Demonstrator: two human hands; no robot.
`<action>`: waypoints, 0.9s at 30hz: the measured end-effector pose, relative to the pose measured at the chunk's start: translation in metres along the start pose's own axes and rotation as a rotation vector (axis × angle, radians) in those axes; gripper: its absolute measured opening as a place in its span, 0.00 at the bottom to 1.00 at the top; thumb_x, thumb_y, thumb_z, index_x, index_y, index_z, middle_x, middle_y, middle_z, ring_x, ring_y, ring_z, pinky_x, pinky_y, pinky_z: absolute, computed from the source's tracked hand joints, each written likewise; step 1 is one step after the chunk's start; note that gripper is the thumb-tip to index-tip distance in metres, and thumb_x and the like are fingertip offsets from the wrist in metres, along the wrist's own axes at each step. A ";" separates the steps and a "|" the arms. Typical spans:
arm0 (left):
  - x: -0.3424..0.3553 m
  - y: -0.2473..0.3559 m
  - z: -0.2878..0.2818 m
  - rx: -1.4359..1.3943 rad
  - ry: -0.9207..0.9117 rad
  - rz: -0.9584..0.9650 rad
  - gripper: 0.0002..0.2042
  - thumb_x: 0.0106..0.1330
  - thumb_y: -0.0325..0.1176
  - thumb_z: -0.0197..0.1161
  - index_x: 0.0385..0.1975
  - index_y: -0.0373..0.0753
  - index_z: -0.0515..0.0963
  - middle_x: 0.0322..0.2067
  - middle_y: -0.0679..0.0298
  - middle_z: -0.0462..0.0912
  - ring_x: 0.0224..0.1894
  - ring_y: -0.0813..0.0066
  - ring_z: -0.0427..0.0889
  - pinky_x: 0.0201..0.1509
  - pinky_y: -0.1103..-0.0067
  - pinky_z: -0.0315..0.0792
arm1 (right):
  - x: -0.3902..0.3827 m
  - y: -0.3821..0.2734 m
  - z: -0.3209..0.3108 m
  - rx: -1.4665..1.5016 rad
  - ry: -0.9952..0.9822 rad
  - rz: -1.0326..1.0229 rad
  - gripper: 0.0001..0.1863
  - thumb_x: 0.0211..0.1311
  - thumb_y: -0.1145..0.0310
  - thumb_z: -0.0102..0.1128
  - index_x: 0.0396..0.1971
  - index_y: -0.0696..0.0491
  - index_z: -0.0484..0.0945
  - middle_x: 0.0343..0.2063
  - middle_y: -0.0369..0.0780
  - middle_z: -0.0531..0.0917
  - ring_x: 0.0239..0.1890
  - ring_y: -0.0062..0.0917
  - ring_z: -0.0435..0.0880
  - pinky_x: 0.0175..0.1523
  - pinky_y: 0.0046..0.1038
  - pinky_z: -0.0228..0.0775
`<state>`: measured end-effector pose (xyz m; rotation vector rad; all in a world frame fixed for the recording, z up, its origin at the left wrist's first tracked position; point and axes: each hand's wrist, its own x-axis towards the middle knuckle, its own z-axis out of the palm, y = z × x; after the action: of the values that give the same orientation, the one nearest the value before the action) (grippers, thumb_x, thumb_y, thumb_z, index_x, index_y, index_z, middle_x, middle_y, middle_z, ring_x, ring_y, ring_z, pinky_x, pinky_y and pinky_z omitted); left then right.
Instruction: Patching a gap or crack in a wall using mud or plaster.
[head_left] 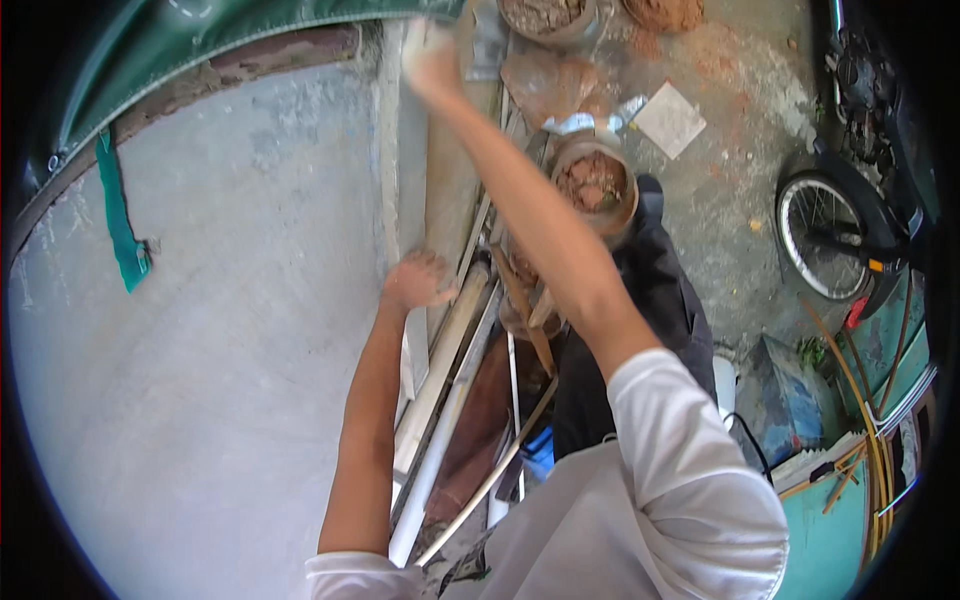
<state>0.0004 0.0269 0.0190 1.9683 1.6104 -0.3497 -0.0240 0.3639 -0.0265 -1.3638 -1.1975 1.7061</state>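
My left hand (418,280) lies with its fingers spread against the edge of a pale grey wall (240,300), beside a narrow tan panel (450,190). Nothing shows in its fingers. My right arm stretches far forward, and my right hand (435,72) is at the top end of that wall edge, just under a green tarp (300,12). Motion blurs this hand. Its fingers look closed around a whitish thing (424,38) whose kind I cannot make out.
Long pipes (440,400) and wooden sticks (500,465) lean beside the wall. A bucket of reddish-brown clumps (592,185) stands by my leg, with another bucket (545,18) beyond. A square tile (670,121) lies on the concrete. At right is a motorcycle wheel (822,235).
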 end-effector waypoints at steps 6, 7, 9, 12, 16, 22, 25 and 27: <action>0.001 0.000 0.000 0.005 0.081 0.035 0.15 0.53 0.46 0.62 0.26 0.39 0.83 0.28 0.64 0.83 0.34 0.70 0.80 0.40 0.74 0.72 | -0.035 -0.017 -0.021 -0.081 -0.241 0.068 0.24 0.72 0.61 0.38 0.47 0.67 0.76 0.53 0.60 0.73 0.57 0.52 0.72 0.62 0.41 0.65; 0.001 -0.001 0.001 0.006 0.085 0.032 0.15 0.53 0.46 0.62 0.26 0.39 0.83 0.28 0.64 0.83 0.34 0.70 0.80 0.40 0.74 0.72 | -0.043 -0.018 -0.024 -0.065 -0.270 0.073 0.24 0.72 0.61 0.38 0.50 0.67 0.75 0.55 0.60 0.71 0.60 0.51 0.70 0.65 0.40 0.63; 0.001 -0.001 0.002 0.040 0.091 0.033 0.14 0.53 0.45 0.62 0.27 0.40 0.84 0.27 0.66 0.83 0.33 0.71 0.80 0.40 0.75 0.72 | -0.050 -0.022 -0.029 -0.014 -0.274 0.123 0.24 0.72 0.61 0.38 0.51 0.66 0.74 0.56 0.59 0.71 0.62 0.49 0.69 0.66 0.38 0.62; 0.001 -0.002 0.005 0.019 0.139 0.053 0.15 0.53 0.46 0.62 0.27 0.39 0.84 0.27 0.66 0.83 0.33 0.71 0.80 0.39 0.75 0.72 | -0.056 -0.021 -0.023 -0.048 -0.150 0.023 0.23 0.72 0.57 0.39 0.38 0.64 0.75 0.38 0.59 0.74 0.44 0.50 0.74 0.51 0.40 0.66; -0.001 -0.002 0.007 0.013 0.118 0.039 0.16 0.54 0.47 0.61 0.27 0.39 0.84 0.28 0.66 0.83 0.33 0.71 0.80 0.40 0.76 0.72 | -0.039 0.000 -0.011 0.092 -0.039 -0.018 0.27 0.72 0.55 0.41 0.23 0.64 0.74 0.21 0.59 0.76 0.26 0.53 0.76 0.37 0.43 0.67; -0.002 -0.004 0.004 0.032 0.138 0.051 0.17 0.56 0.46 0.60 0.28 0.37 0.83 0.29 0.64 0.84 0.34 0.69 0.80 0.41 0.75 0.73 | -0.021 0.016 -0.006 -0.064 -0.056 -0.153 0.25 0.72 0.56 0.40 0.25 0.63 0.76 0.26 0.59 0.79 0.31 0.51 0.79 0.41 0.45 0.67; -0.003 -0.003 0.005 -0.009 0.092 0.042 0.17 0.56 0.47 0.60 0.27 0.36 0.83 0.30 0.63 0.83 0.34 0.68 0.80 0.42 0.75 0.73 | -0.021 0.015 -0.008 -0.038 -0.003 -0.096 0.26 0.72 0.55 0.37 0.35 0.63 0.79 0.39 0.63 0.78 0.44 0.57 0.78 0.50 0.49 0.69; -0.003 -0.004 0.007 -0.009 0.160 0.030 0.18 0.56 0.47 0.61 0.26 0.36 0.83 0.30 0.63 0.83 0.34 0.67 0.80 0.42 0.75 0.73 | -0.014 0.016 -0.010 -0.078 -0.005 -0.058 0.25 0.72 0.56 0.39 0.32 0.64 0.78 0.34 0.62 0.79 0.42 0.56 0.79 0.48 0.47 0.69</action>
<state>-0.0033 0.0205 0.0141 2.0560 1.6755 -0.1769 -0.0103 0.3478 -0.0364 -1.3586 -1.3060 1.6387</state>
